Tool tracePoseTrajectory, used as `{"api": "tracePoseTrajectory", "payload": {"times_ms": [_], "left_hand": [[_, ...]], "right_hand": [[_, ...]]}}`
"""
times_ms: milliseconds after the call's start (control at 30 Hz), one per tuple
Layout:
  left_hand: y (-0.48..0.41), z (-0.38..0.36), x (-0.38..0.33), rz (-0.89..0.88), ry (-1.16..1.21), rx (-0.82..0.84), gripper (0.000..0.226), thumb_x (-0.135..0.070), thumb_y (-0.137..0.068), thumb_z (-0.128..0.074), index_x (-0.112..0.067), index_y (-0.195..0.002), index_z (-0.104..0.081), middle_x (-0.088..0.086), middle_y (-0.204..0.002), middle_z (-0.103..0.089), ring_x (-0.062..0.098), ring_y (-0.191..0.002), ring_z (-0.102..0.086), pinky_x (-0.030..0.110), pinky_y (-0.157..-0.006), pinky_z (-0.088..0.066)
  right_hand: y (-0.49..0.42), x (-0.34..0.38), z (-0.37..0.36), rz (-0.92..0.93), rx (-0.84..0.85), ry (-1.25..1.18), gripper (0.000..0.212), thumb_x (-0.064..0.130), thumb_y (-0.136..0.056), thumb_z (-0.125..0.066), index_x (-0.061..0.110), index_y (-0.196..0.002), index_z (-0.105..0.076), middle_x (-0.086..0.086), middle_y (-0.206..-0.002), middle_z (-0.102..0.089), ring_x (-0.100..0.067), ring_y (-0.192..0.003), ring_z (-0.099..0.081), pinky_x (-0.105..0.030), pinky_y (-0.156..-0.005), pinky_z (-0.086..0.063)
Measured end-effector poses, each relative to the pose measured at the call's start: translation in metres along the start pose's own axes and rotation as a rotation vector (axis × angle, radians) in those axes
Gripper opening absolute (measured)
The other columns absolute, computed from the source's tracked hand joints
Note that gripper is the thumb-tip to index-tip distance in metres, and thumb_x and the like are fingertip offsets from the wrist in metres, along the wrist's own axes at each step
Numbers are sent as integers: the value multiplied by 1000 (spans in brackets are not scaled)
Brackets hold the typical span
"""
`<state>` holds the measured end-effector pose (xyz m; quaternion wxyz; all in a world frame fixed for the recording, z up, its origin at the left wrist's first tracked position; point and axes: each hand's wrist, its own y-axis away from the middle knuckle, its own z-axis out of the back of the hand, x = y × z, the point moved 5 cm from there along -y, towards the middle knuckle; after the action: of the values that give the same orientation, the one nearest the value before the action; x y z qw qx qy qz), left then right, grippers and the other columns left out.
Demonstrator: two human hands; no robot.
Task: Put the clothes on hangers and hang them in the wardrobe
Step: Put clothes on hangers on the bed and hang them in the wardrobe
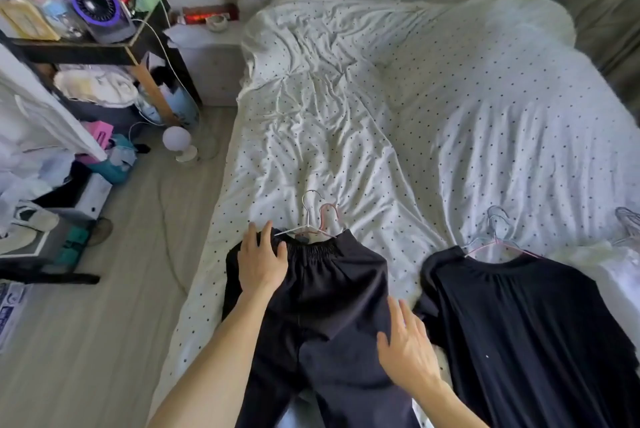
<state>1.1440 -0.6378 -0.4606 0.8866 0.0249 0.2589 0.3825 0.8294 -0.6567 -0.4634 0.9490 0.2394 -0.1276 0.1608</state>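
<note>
The left hand (261, 263) lies flat on the dark trousers (332, 289), its fingers (266, 233) straight and spread, holding nothing, their tips at the left end of the elastic waistband. Just beyond those tips, a white hanger (306, 216) and a pink hanger (321, 218) stick out of the waistband onto the dotted bed sheet (381, 116). The right hand (408, 348) presses the trousers' right edge, fingers straight and slightly apart. Just right of them lies a black top (519, 323), with pastel hangers (496, 237) at its neck.
</note>
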Motion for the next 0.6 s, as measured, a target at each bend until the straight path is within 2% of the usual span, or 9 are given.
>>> {"api": "tracePoseTrajectory", "payload": {"times_ms": [67,133,200,267,333,400,467,533,600], "left_hand": [[28,-42,14,-91,-178,91,65,-48,-100,-45,-28,-157,-23,8,-166,-12,29,-151,-17,51,-118,-27],[74,-85,34,-177,-267,211,70,-51,-94,-53,-32,-156,-28,8,-165,-20,33,-148,-29,58,-111,-35],[127,-125,58,-185,-295,357,73,-55,-89,-54,-34,-155,-30,7,-163,-26,34,-143,-38,61,-105,-40],[175,-151,80,-120,-308,482,74,-61,-89,-43,-38,-156,-24,5,-164,-25,34,-144,-37,62,-104,-40],[203,-164,93,-72,-321,530,78,-65,-89,-36,-39,-158,-10,4,-167,-10,32,-150,-25,63,-109,-34],[211,-164,95,-69,-397,568,81,-63,-94,-35,-41,-153,16,1,-163,20,29,-154,1,62,-117,-18],[207,-158,92,-50,-446,666,80,-59,-98,-35,-41,-150,23,-1,-161,29,25,-153,14,59,-120,-7],[197,-144,80,-11,-450,743,72,-54,-100,-34,-41,-156,10,0,-166,15,25,-154,6,56,-121,-8],[190,-124,63,19,-440,771,64,-49,-101,-34,-35,-159,-9,2,-167,-11,25,-152,-14,51,-121,-17]], "right_hand": [[13,-15,-45,-12,180,75,77,39,-98,-46,19,-159,-3,-9,-166,-5,-28,-150,-16,-34,-119,-26],[31,-29,-84,-31,334,131,79,43,-99,-43,25,-158,6,-8,-166,10,-31,-153,-4,-36,-123,-16],[49,-39,-114,-46,455,165,79,44,-98,-42,30,-157,9,-6,-165,15,-33,-153,-1,-40,-123,-13],[63,-47,-131,-46,540,173,80,42,-98,-42,33,-156,11,-5,-166,14,-32,-153,-2,-43,-123,-16],[69,-52,-136,-30,585,174,80,42,-99,-42,34,-156,13,-3,-166,12,-31,-153,-2,-45,-122,-17],[70,-55,-131,-7,611,191,76,42,-100,-40,34,-157,10,-3,-166,9,-30,-153,-3,-44,-122,-16],[69,-58,-120,3,628,190,71,42,-101,-38,33,-158,2,-4,-167,1,-28,-153,-6,-42,-122,-17],[70,-61,-103,-10,607,136,64,41,-101,-38,29,-159,-11,-5,-166,-11,-26,-152,-11,-40,-122,-19],[73,-64,-77,-15,551,59,58,39,-101,-38,25,-156,-25,-3,-163,-24,-24,-151,-18,-36,-121,-23]]}}
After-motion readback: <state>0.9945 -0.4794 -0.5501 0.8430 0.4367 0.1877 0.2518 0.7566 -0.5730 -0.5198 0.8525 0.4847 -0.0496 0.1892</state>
